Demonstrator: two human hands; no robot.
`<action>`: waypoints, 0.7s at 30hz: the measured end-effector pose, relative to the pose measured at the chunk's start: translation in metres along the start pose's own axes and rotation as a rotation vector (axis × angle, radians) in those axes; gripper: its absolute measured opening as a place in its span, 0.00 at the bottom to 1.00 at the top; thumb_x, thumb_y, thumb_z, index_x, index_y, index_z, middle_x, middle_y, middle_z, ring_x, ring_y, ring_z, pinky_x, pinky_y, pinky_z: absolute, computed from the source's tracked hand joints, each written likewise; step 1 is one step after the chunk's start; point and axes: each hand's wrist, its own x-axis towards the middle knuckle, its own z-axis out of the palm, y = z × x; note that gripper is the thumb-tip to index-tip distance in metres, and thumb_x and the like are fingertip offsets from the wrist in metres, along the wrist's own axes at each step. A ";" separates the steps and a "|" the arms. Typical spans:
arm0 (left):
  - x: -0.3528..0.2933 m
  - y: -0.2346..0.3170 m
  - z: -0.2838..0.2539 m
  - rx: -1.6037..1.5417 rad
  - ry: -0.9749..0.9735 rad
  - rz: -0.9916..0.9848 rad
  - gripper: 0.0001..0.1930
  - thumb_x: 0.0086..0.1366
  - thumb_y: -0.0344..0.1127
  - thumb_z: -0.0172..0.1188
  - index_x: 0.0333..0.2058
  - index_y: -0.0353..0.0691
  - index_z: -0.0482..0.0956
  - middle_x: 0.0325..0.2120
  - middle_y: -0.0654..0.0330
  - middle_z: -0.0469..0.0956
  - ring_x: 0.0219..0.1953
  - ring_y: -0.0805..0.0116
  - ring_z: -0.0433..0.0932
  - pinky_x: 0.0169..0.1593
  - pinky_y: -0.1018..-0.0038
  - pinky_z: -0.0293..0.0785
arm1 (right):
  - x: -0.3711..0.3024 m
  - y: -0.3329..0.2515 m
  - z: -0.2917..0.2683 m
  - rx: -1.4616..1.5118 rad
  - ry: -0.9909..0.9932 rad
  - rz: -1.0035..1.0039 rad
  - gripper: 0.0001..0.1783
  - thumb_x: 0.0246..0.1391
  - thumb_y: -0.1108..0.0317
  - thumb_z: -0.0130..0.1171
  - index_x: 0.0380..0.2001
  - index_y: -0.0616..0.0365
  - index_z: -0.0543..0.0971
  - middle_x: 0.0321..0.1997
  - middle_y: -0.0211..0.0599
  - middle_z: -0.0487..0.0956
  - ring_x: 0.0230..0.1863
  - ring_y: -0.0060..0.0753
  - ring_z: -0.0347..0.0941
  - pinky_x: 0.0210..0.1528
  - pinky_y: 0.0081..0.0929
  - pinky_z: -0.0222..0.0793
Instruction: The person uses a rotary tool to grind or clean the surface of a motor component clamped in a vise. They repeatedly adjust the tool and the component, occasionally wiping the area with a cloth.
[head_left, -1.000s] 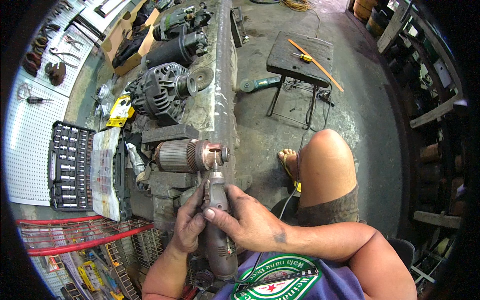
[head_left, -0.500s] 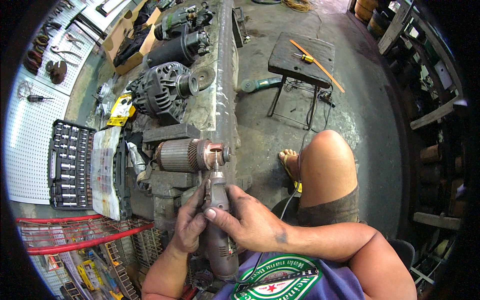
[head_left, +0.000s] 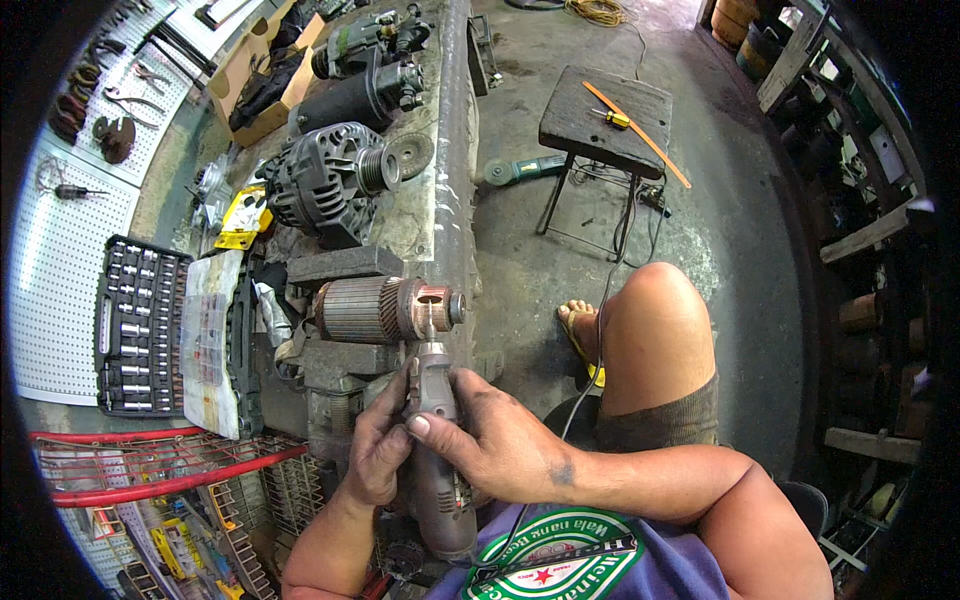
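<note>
Both my hands are wrapped round a dark corded rotary tool point(head_left: 440, 490), its nose pointing away from me. My left hand point(head_left: 380, 450) grips its left side near the front. From the right, my right hand point(head_left: 490, 435) closes round the body, thumb laid across the top. The tool's thin bit reaches the copper commutator point(head_left: 432, 306) of a motor armature point(head_left: 360, 309); whether it touches or stands just above the surface I cannot tell. The armature lies sideways between the jaws of a bench vise point(head_left: 345, 362). My fingertips under the tool are hidden.
An alternator point(head_left: 325, 185) and a starter motor point(head_left: 350, 98) stand farther along the bench. An open socket set point(head_left: 140, 330) lies left. A stool point(head_left: 605, 120) bears a screwdriver point(head_left: 615, 119) and an orange strip; an angle grinder point(head_left: 525, 170) lies on the floor. The tool's cord point(head_left: 575, 410) crosses beside my knee.
Almost nothing differs. Both hands keep the same grip, and the bit stays at the commutator with at most a very slight shift; the view has moved a little.
</note>
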 end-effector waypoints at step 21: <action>-0.014 -0.002 0.001 -0.275 -0.077 0.012 0.52 0.62 0.52 0.72 0.77 0.29 0.59 0.69 0.44 0.73 0.70 0.56 0.74 0.74 0.58 0.65 | -0.018 0.003 0.004 -0.307 -0.042 -0.345 0.34 0.66 0.51 0.68 0.58 0.64 0.64 0.42 0.67 0.83 0.43 0.73 0.84 0.45 0.56 0.81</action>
